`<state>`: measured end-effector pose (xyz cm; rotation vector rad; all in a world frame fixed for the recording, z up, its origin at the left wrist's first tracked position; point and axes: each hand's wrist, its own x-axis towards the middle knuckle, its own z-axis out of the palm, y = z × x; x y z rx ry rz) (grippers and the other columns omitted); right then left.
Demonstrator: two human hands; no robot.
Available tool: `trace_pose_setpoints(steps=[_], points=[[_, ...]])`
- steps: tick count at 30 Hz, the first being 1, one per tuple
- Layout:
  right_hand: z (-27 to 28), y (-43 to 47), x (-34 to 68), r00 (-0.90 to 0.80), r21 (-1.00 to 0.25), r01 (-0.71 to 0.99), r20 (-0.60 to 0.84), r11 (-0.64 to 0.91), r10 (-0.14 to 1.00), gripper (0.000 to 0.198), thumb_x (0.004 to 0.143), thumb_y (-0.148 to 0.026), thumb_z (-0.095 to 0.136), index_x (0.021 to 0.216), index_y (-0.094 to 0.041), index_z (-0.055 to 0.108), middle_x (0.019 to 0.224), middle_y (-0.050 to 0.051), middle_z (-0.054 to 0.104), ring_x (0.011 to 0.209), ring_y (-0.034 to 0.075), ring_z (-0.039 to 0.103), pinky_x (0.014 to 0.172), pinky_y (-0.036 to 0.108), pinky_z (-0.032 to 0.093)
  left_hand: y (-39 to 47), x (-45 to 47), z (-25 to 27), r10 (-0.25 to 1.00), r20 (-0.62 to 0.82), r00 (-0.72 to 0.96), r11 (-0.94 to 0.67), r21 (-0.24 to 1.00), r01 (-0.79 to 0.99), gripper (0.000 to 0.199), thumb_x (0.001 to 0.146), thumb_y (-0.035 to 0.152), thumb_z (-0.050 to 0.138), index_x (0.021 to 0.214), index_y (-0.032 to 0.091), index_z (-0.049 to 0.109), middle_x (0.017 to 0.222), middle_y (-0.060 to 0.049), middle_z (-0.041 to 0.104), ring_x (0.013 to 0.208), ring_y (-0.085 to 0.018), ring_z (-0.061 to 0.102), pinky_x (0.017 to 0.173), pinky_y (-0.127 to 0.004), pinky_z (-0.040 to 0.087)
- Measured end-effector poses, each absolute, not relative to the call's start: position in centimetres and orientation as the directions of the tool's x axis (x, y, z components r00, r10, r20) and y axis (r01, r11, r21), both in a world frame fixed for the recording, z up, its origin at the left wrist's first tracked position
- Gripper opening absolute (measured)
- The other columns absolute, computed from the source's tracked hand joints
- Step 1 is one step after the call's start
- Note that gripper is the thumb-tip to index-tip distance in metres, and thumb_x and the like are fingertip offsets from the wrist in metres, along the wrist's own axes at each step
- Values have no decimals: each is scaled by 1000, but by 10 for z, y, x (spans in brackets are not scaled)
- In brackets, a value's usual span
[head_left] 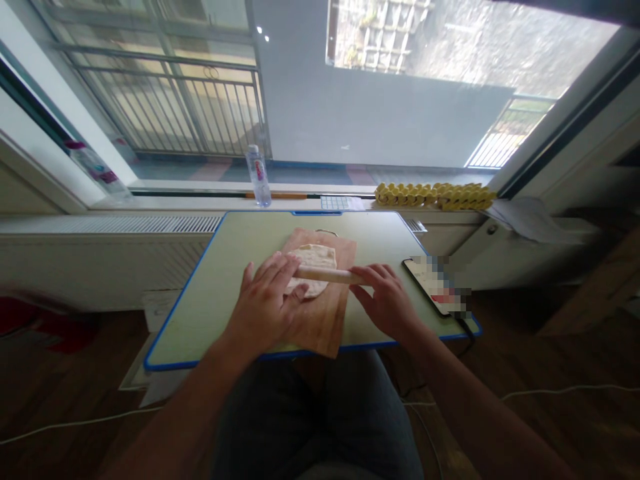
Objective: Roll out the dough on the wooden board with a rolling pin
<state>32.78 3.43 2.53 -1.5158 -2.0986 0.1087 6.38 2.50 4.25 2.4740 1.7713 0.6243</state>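
A flat piece of pale dough point(316, 255) lies on a wooden cutting board point(320, 327), which is set at a slant on a small folding table point(200, 313). Across the dough rests a light wooden rolling pin point(325, 274). My left hand point(267, 293) covers the pin's left end, with its thumb low over the dough. The pin's right end is gripped by my right hand point(385, 293), off the board's right side. Part of the dough is hidden under the pin and my left fingers.
A phone point(427, 287) with a black cable lies at the table's right edge. On the windowsill stand a clear plastic bottle point(258, 177), another bottle point(97, 170) further left, and yellow egg-carton-like trays point(435, 196). Cords point(550, 389) run over the floor.
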Motion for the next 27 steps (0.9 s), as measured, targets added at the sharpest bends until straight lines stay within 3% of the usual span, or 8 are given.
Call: trace_pose_setpoints(steps=[3, 6, 9, 12, 21, 27], points=[[29, 55, 319, -241, -346, 873, 308, 344, 920, 33, 99, -29, 57, 129, -26, 71, 128, 7, 72, 121, 27, 59, 108, 41, 45, 44, 61, 39, 950, 219, 224, -278, 263, 924, 58, 108, 48, 29, 158, 24, 47, 166, -9, 46, 157, -31, 36, 128, -63, 20], [29, 65, 308, -239, -297, 907, 222, 299, 945, 42, 100, -29, 54, 139, -26, 65, 145, 7, 66, 139, 29, 50, 119, 51, 36, 50, 61, 25, 964, 146, 224, -255, 242, 936, 61, 108, 48, 29, 161, 22, 42, 168, -10, 41, 157, -32, 35, 126, -67, 22], [29, 70, 294, -253, -240, 925, 192, 295, 948, 50, 106, -42, 45, 152, -26, 53, 159, 7, 54, 154, 32, 35, 125, 66, 18, 53, 62, 17, 961, 156, 229, -260, 220, 940, 64, 108, 51, 28, 164, 20, 37, 171, -10, 35, 159, -31, 31, 127, -66, 22], [29, 74, 279, -226, -200, 943, 194, 264, 955, 54, 110, -52, 32, 154, -27, 51, 162, 7, 51, 157, 33, 30, 125, 72, 9, 55, 62, 17, 959, 159, 234, -265, 210, 941, 63, 108, 51, 28, 162, 21, 39, 171, -10, 37, 160, -31, 30, 128, -64, 21], [14, 7, 275, -188, -237, 938, 271, 255, 944, 57, 111, -51, 32, 160, -25, 44, 165, 9, 47, 156, 28, 34, 129, 58, 12, -1, 55, 9, 905, 288, 313, -372, 178, 911, 66, 108, 56, 32, 164, 20, 36, 170, -11, 37, 160, -29, 29, 130, -57, 21], [21, 33, 269, -169, -252, 940, 244, 230, 955, 59, 111, -51, 33, 159, -19, 45, 164, 11, 48, 157, 32, 32, 127, 65, 10, 24, 61, 9, 907, 314, 282, -346, 173, 922, 68, 107, 58, 34, 159, 15, 42, 167, -15, 42, 157, -33, 36, 126, -65, 26]])
